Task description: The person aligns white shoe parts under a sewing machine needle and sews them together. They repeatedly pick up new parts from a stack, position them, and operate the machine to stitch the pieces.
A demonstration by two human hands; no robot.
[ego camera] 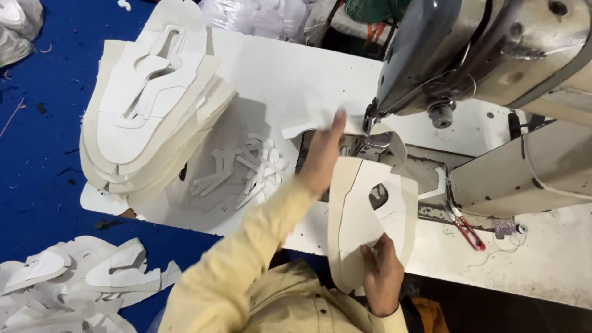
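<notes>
**A:** What is the setting?

**B:** A blue floor (37, 154) littered with thread scraps. On it stands a white tabletop (296, 74), worn and marked. A grey sewing machine (493, 55) fills the upper right, its head over the needle plate.

**A:** What lies on the tabletop?

**B:** At left, a tall stack (154, 105) of cream and white cut shoe panels. Beside it, a heap of small white offcuts (246, 169). At right, red snips (468, 231) lie near a thread bobbin (509, 228). More cut panels (74, 277) lie on the floor at lower left.

**A:** Where are the hands?

**B:** The left hand (320, 160), in a yellow sleeve (246, 259), reaches up to the needle area. Its fingers (338, 120) press flat, extended, on the far end of a cream panel (364, 216). The right hand (382, 277) is at the bottom edge, its fingers closed in a pinch on the panel's near end.

**A:** How does the panel lie?

**B:** Its long axis runs from the person up toward the machine, the far end under the presser foot, the near end hanging past the tabletop edge. A rounded cutout shows near the middle.

**A:** What is unclear?

**B:** The needle is hidden behind the machine head. The machine is cut off at the top and right. The left hand is blurred.
</notes>
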